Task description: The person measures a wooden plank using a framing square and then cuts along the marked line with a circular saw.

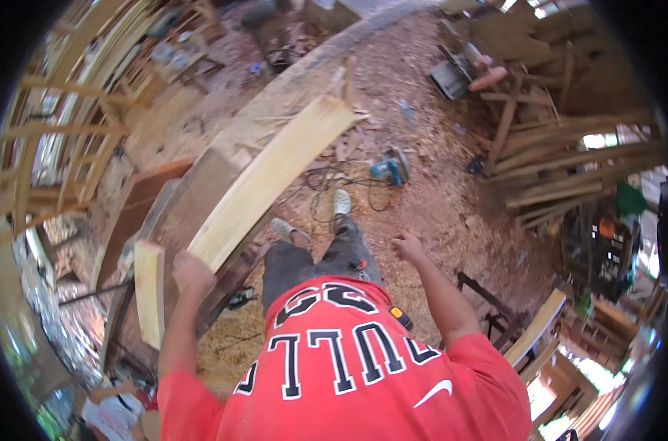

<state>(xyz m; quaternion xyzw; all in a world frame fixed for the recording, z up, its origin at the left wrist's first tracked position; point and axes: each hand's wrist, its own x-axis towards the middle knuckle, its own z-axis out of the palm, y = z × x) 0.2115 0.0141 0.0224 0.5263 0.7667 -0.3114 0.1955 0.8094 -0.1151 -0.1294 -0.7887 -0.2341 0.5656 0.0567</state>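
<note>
Has a long pale board lying aslant over the brown worktop. Meets its near end with the left hand, seemingly bent over the edge, though too blurred to tell how closed or whether gripping. Has a shorter pale board just beside, to the left. Holds the right hand well apart from the wood, loosely half-curled, with nothing visible in it. Looks to be at steadying or positioning the long board; for shifting such length, would call for both hands. Farther out, has a blue-green power tool on the shaving-strewn floor.
</note>
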